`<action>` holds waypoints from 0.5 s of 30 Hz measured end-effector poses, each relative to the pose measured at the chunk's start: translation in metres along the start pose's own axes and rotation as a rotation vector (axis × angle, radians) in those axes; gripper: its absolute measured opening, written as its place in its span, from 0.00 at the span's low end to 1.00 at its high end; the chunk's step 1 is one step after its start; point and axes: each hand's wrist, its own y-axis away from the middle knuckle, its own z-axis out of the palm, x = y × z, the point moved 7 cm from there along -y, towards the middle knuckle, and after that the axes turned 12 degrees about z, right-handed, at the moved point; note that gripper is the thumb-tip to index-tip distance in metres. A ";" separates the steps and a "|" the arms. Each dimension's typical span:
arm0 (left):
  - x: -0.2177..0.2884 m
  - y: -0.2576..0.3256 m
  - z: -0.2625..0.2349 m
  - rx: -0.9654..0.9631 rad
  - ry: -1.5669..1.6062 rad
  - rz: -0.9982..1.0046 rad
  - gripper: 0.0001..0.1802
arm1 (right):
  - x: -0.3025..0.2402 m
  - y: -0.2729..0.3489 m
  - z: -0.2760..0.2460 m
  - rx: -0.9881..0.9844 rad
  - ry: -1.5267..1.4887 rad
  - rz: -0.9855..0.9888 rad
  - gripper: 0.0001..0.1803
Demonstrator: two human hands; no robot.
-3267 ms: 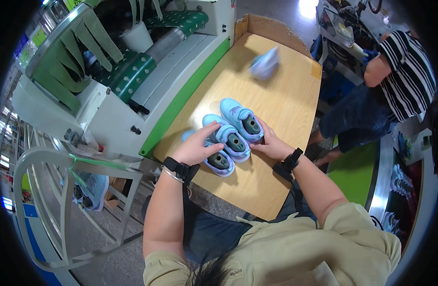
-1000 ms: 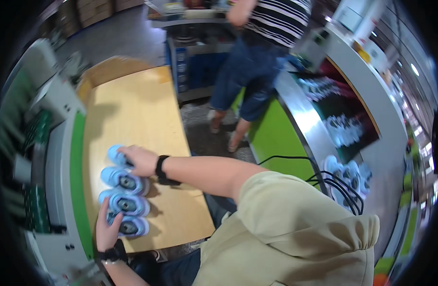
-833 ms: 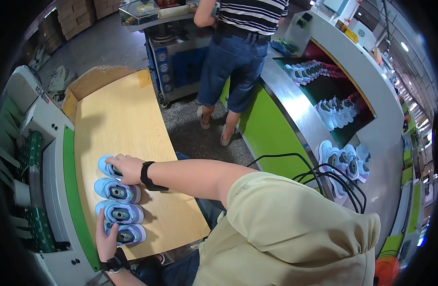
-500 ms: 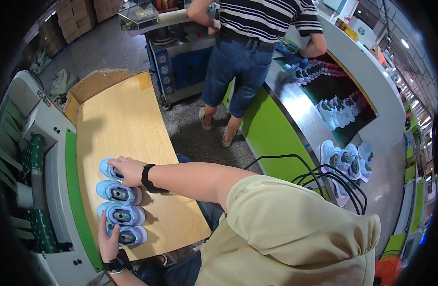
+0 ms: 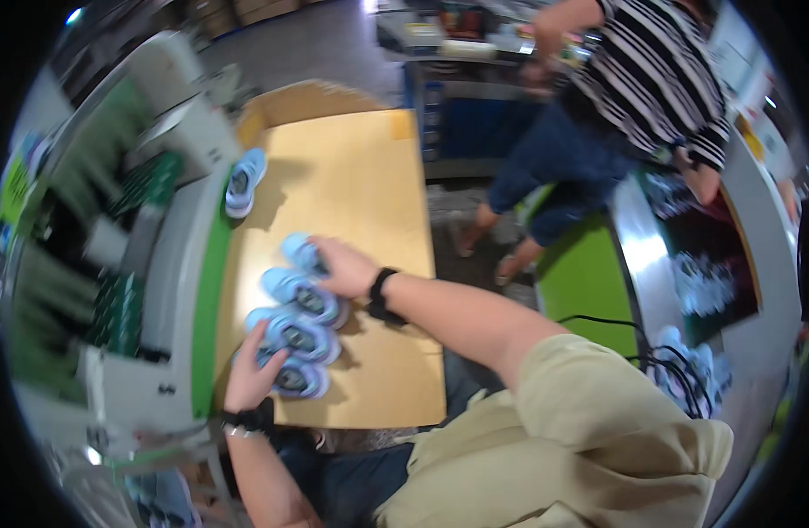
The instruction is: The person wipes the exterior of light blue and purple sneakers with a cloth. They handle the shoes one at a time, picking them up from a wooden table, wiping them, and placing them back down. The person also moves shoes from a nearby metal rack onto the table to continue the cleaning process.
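Observation:
Several small light-blue shoes (image 5: 300, 319) lie side by side in a row on a wooden table (image 5: 360, 194). My right hand (image 5: 345, 267) rests on the far end of the row, fingers curled over the top shoe. At the near end, my left hand (image 5: 250, 370) presses against the closest shoe (image 5: 292, 378). Both wrists wear dark bands. One more blue shoe (image 5: 243, 181) lies apart at the table's far left edge.
A grey and green machine (image 5: 149, 264) runs along the table's left side. A person in a striped shirt (image 5: 651, 79) stands at a blue workbench beyond the table. More blue shoes (image 5: 686, 370) and black cables lie at the right, past a green panel.
The view has swung and is blurred. My hands stay on the two ends of the shoe row. A separate shoe now shows at the far left of the table.

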 end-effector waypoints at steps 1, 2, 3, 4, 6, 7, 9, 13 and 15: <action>-0.001 -0.004 0.001 0.001 -0.032 0.022 0.35 | 0.005 -0.001 -0.002 0.030 0.031 -0.007 0.44; -0.003 -0.003 -0.001 -0.005 -0.035 0.019 0.36 | 0.002 0.000 0.000 0.032 0.049 -0.017 0.44; -0.006 0.000 -0.002 -0.013 -0.031 0.019 0.36 | -0.001 0.002 0.002 0.036 0.073 -0.024 0.44; -0.004 0.001 -0.003 -0.009 -0.025 0.028 0.36 | -0.002 0.004 0.001 0.036 0.072 -0.031 0.43; 0.007 0.004 -0.007 -0.012 -0.013 0.013 0.36 | -0.007 0.004 0.004 0.013 0.062 -0.010 0.43; 0.007 0.003 -0.005 -0.012 0.005 0.016 0.37 | -0.005 0.005 0.002 -0.002 0.066 0.025 0.43; 0.008 0.005 -0.006 -0.021 -0.017 0.002 0.37 | -0.006 0.005 0.004 -0.001 0.071 0.004 0.43; 0.007 0.005 -0.007 -0.024 -0.026 -0.015 0.37 | -0.007 0.004 0.005 0.006 0.078 0.006 0.42; 0.007 0.004 -0.008 -0.024 -0.027 -0.012 0.37 | -0.006 0.003 0.005 0.016 0.080 -0.006 0.42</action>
